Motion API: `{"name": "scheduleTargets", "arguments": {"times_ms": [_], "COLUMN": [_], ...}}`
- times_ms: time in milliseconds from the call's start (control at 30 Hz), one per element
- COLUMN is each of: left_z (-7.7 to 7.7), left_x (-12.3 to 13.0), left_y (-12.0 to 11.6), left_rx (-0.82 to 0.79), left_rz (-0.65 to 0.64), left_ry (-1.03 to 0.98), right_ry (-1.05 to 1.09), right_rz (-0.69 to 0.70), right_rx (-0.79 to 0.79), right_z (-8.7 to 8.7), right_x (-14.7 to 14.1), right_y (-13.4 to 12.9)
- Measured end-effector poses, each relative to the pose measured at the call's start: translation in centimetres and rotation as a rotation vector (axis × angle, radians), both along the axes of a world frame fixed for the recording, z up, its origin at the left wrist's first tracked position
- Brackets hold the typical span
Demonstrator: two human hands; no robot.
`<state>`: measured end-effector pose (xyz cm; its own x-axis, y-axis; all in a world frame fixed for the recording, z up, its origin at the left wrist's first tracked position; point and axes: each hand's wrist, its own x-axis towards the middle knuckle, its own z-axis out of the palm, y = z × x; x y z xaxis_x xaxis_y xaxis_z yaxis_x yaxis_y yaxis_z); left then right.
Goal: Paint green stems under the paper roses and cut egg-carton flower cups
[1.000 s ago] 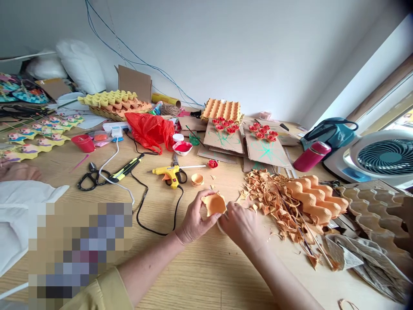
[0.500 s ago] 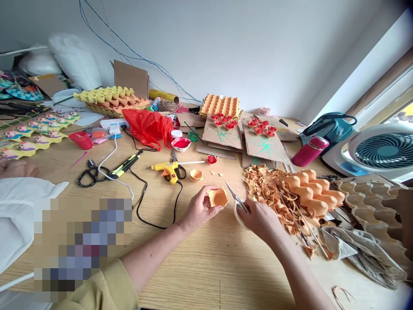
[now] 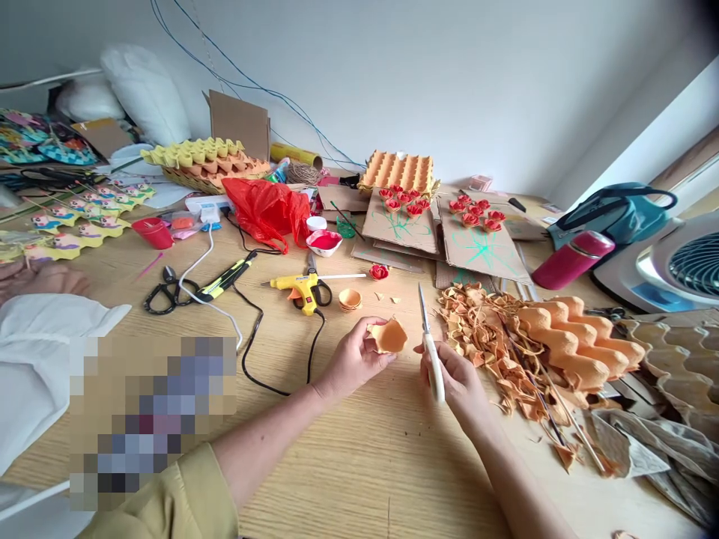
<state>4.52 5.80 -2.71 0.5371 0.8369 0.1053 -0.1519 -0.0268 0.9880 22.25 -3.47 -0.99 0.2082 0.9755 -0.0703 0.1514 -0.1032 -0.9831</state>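
A jagged orange cup (image 3: 391, 337) shows its hollow near white-handled scissors (image 3: 432, 361), blades together, pointing away.

Left sleeve (image 3: 188, 486), mustard-khaki fabric, roughly elbow-length, loose cut, wide opening, plain single-colour surface, shallow creases, left forearm (image 3: 272, 438) bare, right forearm (image 3: 502, 457) bare along visible length, left hand (image 3: 355, 358) and right hand (image 3: 457, 376) bare.

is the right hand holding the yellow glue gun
No, the right hand holds white-handled scissors, and the yellow glue gun lies on the table.
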Motion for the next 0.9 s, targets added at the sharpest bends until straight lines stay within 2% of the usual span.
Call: {"name": "scheduleTargets", "arguments": {"times_ms": [100,200,433,567,733,900], "left_z": [0.5,0.5,0.2,0.4,0.3,-0.3], "left_x": [-0.4,-0.9,-1.4,-1.5,-1.2,-0.6], "left_y": [0.3,0.6,1.0,1.0,0.5,0.2], "left_rx": [-0.24,-0.445,-0.657,-0.655,-0.522,-0.378], "left_rz": [-0.14,-0.27,-0.449,-0.455,-0.37,-0.306], "left_ry": [-0.117,-0.215,-0.331,-0.314,-0.221,-0.155], "right_ry": [0.101,0.108,0.148,0.168,0.189,0.216], "right_rz": [-0.01,-0.024,-0.059,-0.085,-0.106,-0.052], "right_rx": [0.022,0.029,0.041,0.069,0.133,0.141], "right_z": [0.4,0.6,0.1,-0.2,0.0,0.4], "right_x": [-0.6,-1.1,-1.3,-1.1,-1.3,-1.8], "right_y": [0.0,0.0,0.1,0.1,0.1,0.1]}}
